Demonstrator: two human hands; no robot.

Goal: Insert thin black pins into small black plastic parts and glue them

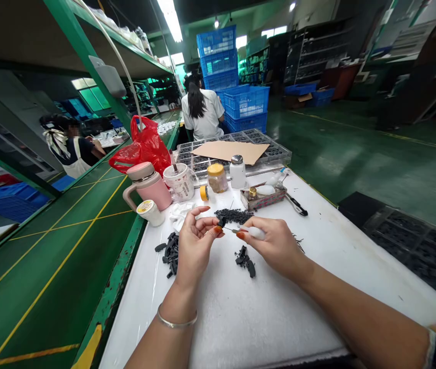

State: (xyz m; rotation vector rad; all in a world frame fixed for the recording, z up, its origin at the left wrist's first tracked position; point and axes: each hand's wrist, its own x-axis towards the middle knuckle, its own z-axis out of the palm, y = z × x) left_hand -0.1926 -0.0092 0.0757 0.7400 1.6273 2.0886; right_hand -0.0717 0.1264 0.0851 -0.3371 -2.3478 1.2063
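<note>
My left hand [196,241] pinches a small black plastic part [222,221] between thumb and fingers above the white table. In my right hand [271,243] is a white squeeze bottle [255,232] with a thin needle tip, which points at the black part. Whether the tip touches the part I cannot tell. Beside my left hand lies a pile of black parts [171,255], partly hidden by the hand. A smaller group of black parts [245,261] lies between my hands. Just beyond them is a heap of tiny black pieces [235,215].
Behind the heap stand a pink thermos [152,189], a patterned mug [180,182], a yellow-lidded jar [218,178], a white metal-topped bottle [237,172] and a small box [266,199]. A knife [297,205] lies right. The green conveyor belt [60,241] runs along the left. Two co-workers sit farther off.
</note>
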